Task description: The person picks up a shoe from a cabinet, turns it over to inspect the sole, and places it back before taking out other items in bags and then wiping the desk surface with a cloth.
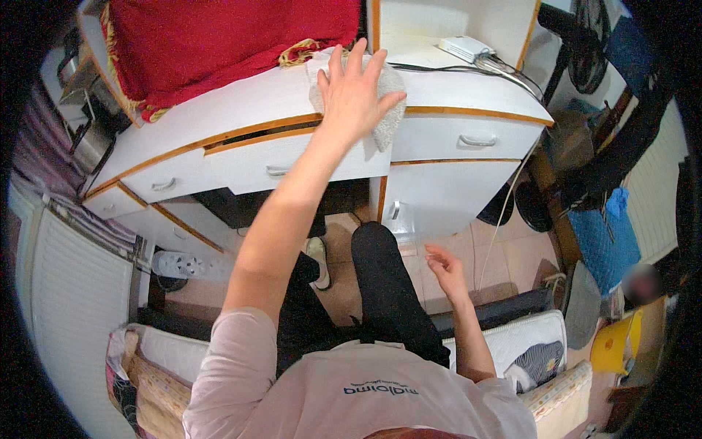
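Note:
My left hand (351,96) lies with spread fingers on a light grey cloth (390,118) on the white desk (252,101). Part of the cloth hangs over the desk's wood-coloured front edge, and my palm hides some of it. Just behind my fingertips is the fringe of a red cloth (236,38), which drapes over something at the back of the desk. Lower down, my right hand (447,269) hangs in the air beside my right knee, fingers loosely bent and nothing in them.
A white box-shaped device (466,48) with cables (439,68) stands at the right of the desk. Below the desktop, a drawer (258,159) sits slightly ajar. Behind me is a bed (507,340); a radiator (77,296) stands at left. Black shoes (532,206) lie at right.

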Tool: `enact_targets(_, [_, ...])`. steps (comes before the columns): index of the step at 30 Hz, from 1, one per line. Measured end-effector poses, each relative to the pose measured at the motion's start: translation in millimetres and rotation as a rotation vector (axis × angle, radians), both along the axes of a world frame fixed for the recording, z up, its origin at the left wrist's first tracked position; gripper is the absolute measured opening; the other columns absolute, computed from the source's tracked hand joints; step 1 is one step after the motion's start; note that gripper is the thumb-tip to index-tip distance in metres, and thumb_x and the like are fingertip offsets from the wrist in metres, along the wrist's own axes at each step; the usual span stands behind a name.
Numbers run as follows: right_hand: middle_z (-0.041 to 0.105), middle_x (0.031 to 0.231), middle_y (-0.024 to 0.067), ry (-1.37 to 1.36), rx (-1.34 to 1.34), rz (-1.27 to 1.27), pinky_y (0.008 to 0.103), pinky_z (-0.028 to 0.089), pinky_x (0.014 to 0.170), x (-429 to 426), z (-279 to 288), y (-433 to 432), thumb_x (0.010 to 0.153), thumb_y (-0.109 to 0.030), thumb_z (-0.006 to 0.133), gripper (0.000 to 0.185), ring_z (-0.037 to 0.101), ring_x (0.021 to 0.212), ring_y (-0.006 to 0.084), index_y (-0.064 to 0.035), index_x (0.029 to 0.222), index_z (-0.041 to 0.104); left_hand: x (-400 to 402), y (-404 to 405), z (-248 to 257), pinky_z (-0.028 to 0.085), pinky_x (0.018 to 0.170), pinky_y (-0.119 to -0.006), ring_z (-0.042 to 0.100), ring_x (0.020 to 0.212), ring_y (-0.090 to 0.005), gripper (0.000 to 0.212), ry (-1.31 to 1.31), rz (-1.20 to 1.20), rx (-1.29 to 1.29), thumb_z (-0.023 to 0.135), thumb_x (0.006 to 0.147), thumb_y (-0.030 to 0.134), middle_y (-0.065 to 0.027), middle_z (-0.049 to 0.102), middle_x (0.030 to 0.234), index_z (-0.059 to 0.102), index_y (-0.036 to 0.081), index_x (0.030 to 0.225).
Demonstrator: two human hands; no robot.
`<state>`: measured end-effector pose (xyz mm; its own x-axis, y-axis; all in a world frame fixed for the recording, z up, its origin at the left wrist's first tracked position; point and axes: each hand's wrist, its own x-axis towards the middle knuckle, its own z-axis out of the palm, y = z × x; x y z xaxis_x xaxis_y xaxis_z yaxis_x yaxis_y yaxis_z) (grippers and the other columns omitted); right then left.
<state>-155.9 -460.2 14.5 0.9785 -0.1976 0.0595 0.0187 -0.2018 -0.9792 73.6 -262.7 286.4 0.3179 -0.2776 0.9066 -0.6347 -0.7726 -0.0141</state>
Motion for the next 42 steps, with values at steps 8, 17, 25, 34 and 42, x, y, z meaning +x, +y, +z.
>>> enact_targets(8, [0.067,0.098,0.0054,-0.44,-0.322,-0.07,0.0251,0.047,0.081,52,135,2,0.087,0.002,0.055,0.023,0.06,0.091,0.0122,-0.0028,0.107,0.067,35,1,9,0.027,0.098,-0.07,0.036,0.131,-0.041,0.085,0.791,0.079,0.347,0.067,0.061,0.071,-0.0093,0.045,0.141,0.051,0.03,0.134])
enact_targets(17, [0.066,0.096,0.0069,-0.846,-0.432,-0.04,0.0265,0.049,0.075,168,275,41,0.087,-0.002,0.054,0.017,0.062,0.088,0.0145,-0.0019,0.099,0.066,-2,28,-18,0.051,0.076,-0.044,0.061,0.092,-0.0274,0.035,0.235,-0.139,0.22,0.069,0.073,0.04,-0.0041,0.064,0.095,0.066,0.015,0.097])
enact_targets(25, [0.069,0.092,0.0113,-0.779,-0.63,0.077,0.0317,0.052,0.076,262,273,69,0.082,-0.008,0.058,0.019,0.067,0.083,0.0212,-0.0014,0.097,0.068,-6,116,-18,0.05,0.08,-0.043,0.061,0.096,-0.0295,0.035,0.292,-0.122,0.175,0.068,0.077,0.038,-0.0069,0.066,0.1,0.065,0.013,0.101])
enact_targets(34, [0.067,0.091,0.0127,-0.664,-0.785,0.354,0.0356,0.051,0.073,290,267,132,0.08,-0.018,0.063,0.018,0.065,0.08,0.0285,-0.0055,0.089,0.071,12,302,-20,0.049,0.086,-0.043,0.06,0.1,-0.0336,0.048,0.37,0.406,0.063,0.064,0.083,0.042,-0.0152,0.065,0.109,0.061,0.006,0.113])
enact_targets(42, [0.064,0.104,0.0165,-0.78,-0.86,0.466,0.0399,0.046,0.089,310,263,173,0.083,-0.017,0.058,0.024,0.058,0.099,0.0338,-0.0019,0.098,0.067,39,367,2,0.043,0.097,-0.044,0.051,0.117,-0.0351,0.067,0.604,0.644,0.083,0.054,0.083,0.055,-0.0164,0.055,0.129,0.055,0.005,0.128])
